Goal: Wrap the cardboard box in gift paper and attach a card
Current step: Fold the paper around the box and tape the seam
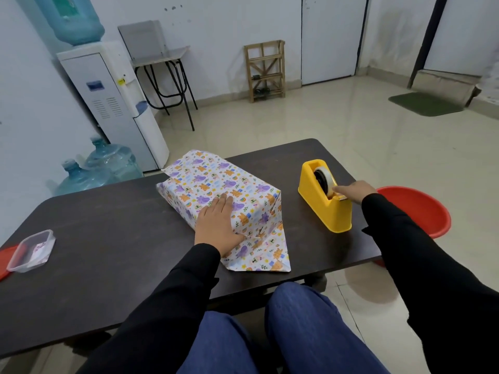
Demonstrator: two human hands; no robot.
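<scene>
The person's knees, in blue trousers, sit under the near edge of a dark table. Both sleeves are black.

The wrapped box lies in the middle of the table, covered in white gift paper printed with small purple and orange cartoon animals. Its long axis runs diagonally, from the near right end to the far left end. At the near end a triangular paper flap lies flat on the table, its point aimed at the person. At the far end the paper stands loosely open.

The left hand lies palm down on the near part of the box top, fingers straight and close together, pressing the paper.

To the right of the box, and apart from it, stands a yellow tape dispenser with a tape roll in it. The right hand reaches to it, index finger stretched onto the roll. The thumb is hidden, so whether it pinches the tape cannot be told.

At the table's left edge sits a clear plastic container beside a red lid.

On the floor past the right arm is a red basin. Farther off are two water bottles, a water dispenser with labels too blurred to read, a folding table, a wooden rack and a green mat.
</scene>
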